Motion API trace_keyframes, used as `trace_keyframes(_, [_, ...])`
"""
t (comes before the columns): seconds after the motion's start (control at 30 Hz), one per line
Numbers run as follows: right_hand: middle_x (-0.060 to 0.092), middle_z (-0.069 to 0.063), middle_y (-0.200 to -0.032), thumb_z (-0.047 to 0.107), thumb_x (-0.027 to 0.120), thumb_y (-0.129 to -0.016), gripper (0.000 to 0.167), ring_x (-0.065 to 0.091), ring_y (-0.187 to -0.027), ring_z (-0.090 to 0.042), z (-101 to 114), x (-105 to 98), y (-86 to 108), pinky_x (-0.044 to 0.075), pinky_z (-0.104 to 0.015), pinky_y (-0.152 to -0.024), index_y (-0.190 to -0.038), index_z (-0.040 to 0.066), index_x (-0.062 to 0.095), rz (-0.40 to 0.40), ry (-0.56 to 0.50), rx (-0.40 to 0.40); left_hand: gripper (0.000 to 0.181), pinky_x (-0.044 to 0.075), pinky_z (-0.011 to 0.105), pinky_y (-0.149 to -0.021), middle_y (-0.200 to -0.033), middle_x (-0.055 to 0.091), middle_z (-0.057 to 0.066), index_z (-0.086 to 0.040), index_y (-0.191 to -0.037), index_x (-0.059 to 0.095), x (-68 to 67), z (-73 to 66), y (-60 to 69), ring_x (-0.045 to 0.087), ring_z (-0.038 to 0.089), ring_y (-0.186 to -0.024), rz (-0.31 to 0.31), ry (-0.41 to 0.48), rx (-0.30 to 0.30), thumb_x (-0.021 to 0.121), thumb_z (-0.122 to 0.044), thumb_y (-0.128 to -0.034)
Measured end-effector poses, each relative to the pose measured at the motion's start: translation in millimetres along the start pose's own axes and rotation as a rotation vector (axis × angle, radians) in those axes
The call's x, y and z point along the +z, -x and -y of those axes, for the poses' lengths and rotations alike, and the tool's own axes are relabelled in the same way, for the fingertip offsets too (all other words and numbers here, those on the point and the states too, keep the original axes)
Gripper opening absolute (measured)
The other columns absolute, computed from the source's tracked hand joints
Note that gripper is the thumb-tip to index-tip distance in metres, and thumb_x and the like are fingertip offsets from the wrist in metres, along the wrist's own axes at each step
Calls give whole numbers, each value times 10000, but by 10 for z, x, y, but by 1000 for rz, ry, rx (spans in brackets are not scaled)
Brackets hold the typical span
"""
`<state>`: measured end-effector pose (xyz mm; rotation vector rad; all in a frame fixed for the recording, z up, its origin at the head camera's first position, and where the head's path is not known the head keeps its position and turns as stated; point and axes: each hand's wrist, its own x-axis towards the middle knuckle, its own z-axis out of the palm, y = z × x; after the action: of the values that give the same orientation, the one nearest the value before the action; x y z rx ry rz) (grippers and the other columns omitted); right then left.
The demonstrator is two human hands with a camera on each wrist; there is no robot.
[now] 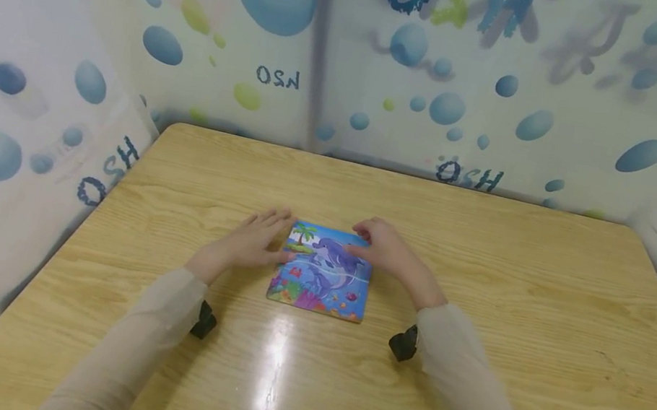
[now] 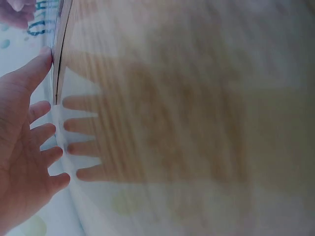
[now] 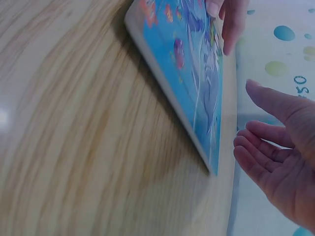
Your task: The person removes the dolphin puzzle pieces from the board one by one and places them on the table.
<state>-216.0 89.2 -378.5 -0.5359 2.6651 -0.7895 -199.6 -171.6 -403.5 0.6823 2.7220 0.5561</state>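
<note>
Dolphin picture board (image 1: 319, 297) on glossy wood-grain table (image 1: 526, 284); bubble-patterned walls (image 1: 355, 56) around.

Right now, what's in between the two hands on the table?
A dolphin picture board lies on the table between the left hand and the right hand; the head view shows it.

Blue picture board (image 3: 189, 83), wooden table (image 3: 74, 147), right fingers (image 3: 250, 161) near
</note>
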Motion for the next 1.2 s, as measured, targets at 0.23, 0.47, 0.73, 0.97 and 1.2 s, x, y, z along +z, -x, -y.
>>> trace_keyframes(0.23, [574, -180, -1177, 292, 647, -847, 517, 541, -1096, -278, 197, 67, -166, 450, -377, -952, -1222, -47, 533, 38, 43, -96, 750, 19, 575, -1116, -1538, 73, 155, -110, -1469, 168, 1, 34, -6, 48, 387, -1407, 25, 15, -8, 498, -470, -900])
trace_keyframes(0.47, [588, -168, -1155, 281, 665, -835, 505, 555, -1073, -266, 342, 111, -292, 462, -366, -937, -1206, -41, 548, 75, 70, -125, 752, 37, 585, -1112, -1538, 69, 159, -111, -1473, 148, -10, 39, -5, 53, 398, -1403, 51, -27, -8, 473, -485, -907])
trace_keyframes(0.73, [561, -146, -1128, 277, 686, -817, 475, 530, -1048, -253, 382, 180, -378, 452, -355, -931, -1175, -12, 568, 83, 99, -130, 797, 42, 588, -1110, -1541, 48, 158, -102, -1474, 135, -37, 27, -8, 41, 394, -1405, 88, -33, -9, 515, -484, -886])
trace_keyframes(0.97, [528, -130, -1163, 343, 714, -778, 533, 497, -1083, -245, 379, 223, -444, 424, -362, -970, -1168, 10, 570, 107, 127, -86, 831, 53, 598, -1104, -1537, 40, 177, -81, -1471, 125, -59, -3, -28, 37, 405, -1401, 112, -46, -4, 529, -495, -874])
trace_keyframes(1.2, [503, -124, -1188, 348, 732, -758, 568, 484, -1104, -242, 395, 257, -498, 412, -363, -991, -1184, 20, 550, 145, 115, -47, 829, 71, 603, -1100, -1534, 51, 184, -75, -1468, 134, -37, 18, -22, 51, 410, -1399, 100, -54, -4, 534, -490, -873])
